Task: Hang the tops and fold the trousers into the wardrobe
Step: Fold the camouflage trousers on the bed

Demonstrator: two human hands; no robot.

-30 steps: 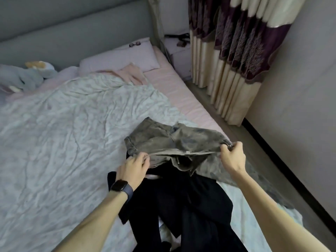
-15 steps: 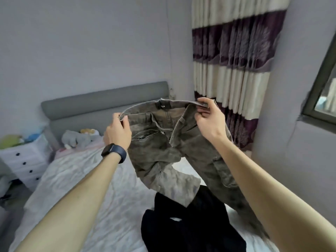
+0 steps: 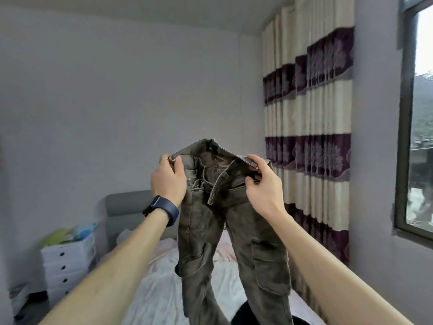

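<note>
Now holding the grey-green trousers aloft over the bed, pinched at either end of the waistband by left hand and right hand; next, probably bringing both legs together to start the fold.

Bed, grey headboard: crumpled white duvet spread across; black garment on duvet.

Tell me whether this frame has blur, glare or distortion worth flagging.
Head view: the grey-green cargo trousers, with the left hand and right hand gripping the waistband, are fairly sharp; the white drawer unit at the left edge is smeared; the dark-framed window blows out white at its top; the cream-and-purple striped curtain leans from wide-angle bending.
</note>
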